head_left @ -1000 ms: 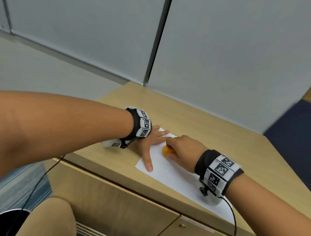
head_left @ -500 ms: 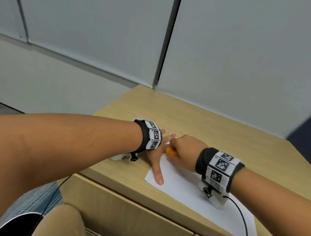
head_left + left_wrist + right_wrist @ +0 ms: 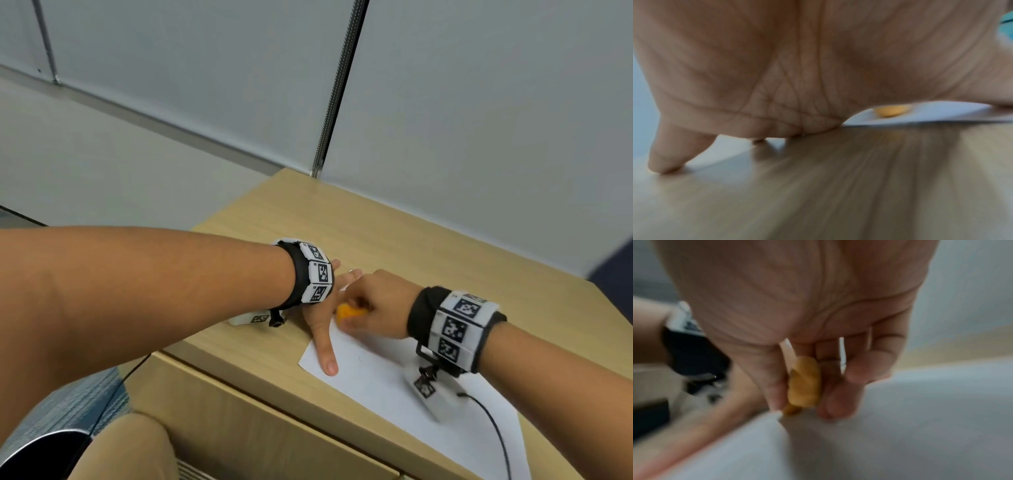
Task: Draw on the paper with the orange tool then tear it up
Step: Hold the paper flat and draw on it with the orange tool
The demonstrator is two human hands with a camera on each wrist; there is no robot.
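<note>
Head view, white paper flat on the wooden tabletop, left hand spread with straight fingers pressing the paper's left end, right hand pinching the orange tool, tip seemingly touching the paper, though blurred.

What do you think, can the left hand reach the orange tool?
Probably yes: the left hand lies flat on the paper right beside the orange tool, nothing between them, though the right hand grips it.
</note>
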